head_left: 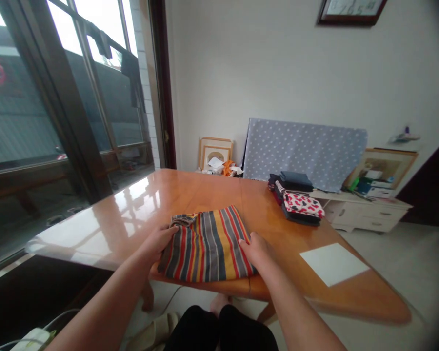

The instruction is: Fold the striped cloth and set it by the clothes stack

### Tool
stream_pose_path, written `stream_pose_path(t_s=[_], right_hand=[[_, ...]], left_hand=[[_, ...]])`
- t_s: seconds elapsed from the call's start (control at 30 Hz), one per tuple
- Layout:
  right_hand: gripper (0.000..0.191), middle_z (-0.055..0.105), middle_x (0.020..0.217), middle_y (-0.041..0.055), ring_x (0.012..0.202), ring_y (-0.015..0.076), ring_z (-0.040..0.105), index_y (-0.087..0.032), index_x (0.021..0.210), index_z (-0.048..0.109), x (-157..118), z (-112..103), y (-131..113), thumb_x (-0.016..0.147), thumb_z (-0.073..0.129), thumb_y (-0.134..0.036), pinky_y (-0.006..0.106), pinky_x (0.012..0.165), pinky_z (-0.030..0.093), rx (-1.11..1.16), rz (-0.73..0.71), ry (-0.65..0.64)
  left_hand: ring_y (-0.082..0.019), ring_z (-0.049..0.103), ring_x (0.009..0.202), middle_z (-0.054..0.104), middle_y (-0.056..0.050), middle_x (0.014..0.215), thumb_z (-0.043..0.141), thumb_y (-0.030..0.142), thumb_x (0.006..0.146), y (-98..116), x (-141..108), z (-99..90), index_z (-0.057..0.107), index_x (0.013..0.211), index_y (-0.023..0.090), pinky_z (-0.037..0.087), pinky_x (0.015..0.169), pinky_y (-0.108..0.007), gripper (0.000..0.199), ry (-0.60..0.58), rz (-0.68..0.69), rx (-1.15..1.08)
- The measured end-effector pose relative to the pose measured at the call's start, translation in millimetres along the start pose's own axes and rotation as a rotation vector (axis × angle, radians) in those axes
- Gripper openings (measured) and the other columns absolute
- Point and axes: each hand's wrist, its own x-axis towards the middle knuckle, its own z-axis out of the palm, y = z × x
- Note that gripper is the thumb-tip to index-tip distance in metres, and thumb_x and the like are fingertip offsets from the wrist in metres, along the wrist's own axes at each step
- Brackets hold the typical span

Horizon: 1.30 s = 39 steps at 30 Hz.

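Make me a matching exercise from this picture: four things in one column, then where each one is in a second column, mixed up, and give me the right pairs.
Things:
1. striped folded cloth
2. white square sheet
3. polka-dot panel
4. red-and-white patterned cloth

Places:
A. On a folded pile at the far right of the wooden table
B. Standing upright behind the table
C. Under the left hand and right hand
D. Flat on the table's near right side

Pairs: 1-C, 2-D, 3-B, 4-A

The left hand [155,242] and right hand [256,248] rest on a folded striped cloth [207,246], possibly a garment, on the glossy wooden desk [190,192].
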Motion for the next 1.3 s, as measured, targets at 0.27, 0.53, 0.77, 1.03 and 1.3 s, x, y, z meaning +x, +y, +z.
stream_pose_path(t_s=[0.27, 0.53, 0.77, 1.03, 1.3], right_hand=[[0.028, 0.076, 0.102, 0.0148, 0.095, 0.0276, 0.072, -0.022, 0.098, 0.067, -9.9, -6.7, 19.9, 0.096, 0.048, -0.043, 0.035, 0.074, 0.047, -0.088, 0.058, 0.047], [0.044, 0.073, 0.109, 0.0144, 0.097, 0.0305, 0.07, -0.023, 0.12, 0.064, -16.5, -17.0, 47.0, 0.095, 0.049, -0.055, 0.037, 0.074, 0.047, -0.074, 0.036, 0.047], [0.035, 0.067, 0.117, 0.0109, 0.111, 0.0269, 0.061, -0.027, 0.125, 0.068, -6.4, -22.2, 20.1, 0.096, 0.054, -0.04, 0.034, 0.093, 0.043, -0.116, -0.324, 0.178], [0.023, 0.07, 0.098, 0.0041, 0.091, 0.0194, 0.066, -0.026, 0.095, 0.075, 49.9, -29.6, 21.7, 0.093, 0.055, -0.035, 0.027, 0.076, 0.041, -0.08, -0.276, 0.0], [0.078, 0.053, 0.149, 0.0122, 0.137, 0.0256, 0.049, -0.022, 0.149, 0.05, 122.3, -45.2, -4.4, 0.074, 0.068, -0.015, 0.031, 0.11, 0.035, -0.174, -0.446, -0.175]], left_hand=[[-0.018, 0.073, 0.067, 0.076, -0.006, 0.077, 0.049, 0.013, 0.084, 14.1, 26.4, 29.3, 0.068, 0.09, 0.016, 0.057, 0.061, -0.025, 0.019, -0.13, 0.102, 0.136], [-0.023, 0.07, 0.068, 0.073, -0.006, 0.073, 0.071, 0.017, 0.064, 16.1, 45.4, 28.3, 0.065, 0.077, 0.018, 0.046, 0.053, -0.025, 0.014, -0.069, 0.183, 0.387], [-0.031, 0.072, 0.083, 0.076, -0.014, 0.087, 0.074, 0.043, 0.068, 22.6, 76.0, 32.0, 0.068, 0.085, 0.019, 0.046, 0.061, -0.03, 0.03, 0.051, 0.189, 0.573], [-0.027, 0.072, 0.071, 0.074, -0.014, 0.075, 0.067, 0.037, 0.075, 25.2, 101.0, 37.5, 0.068, 0.077, 0.016, 0.048, 0.055, -0.029, 0.021, -0.021, 0.097, 0.528], [-0.034, 0.064, 0.117, 0.066, -0.02, 0.132, 0.075, 0.023, 0.062, 42.5, 119.4, 39.0, 0.06, 0.129, 0.013, 0.054, 0.086, -0.034, 0.07, -0.095, 0.305, 0.702]])
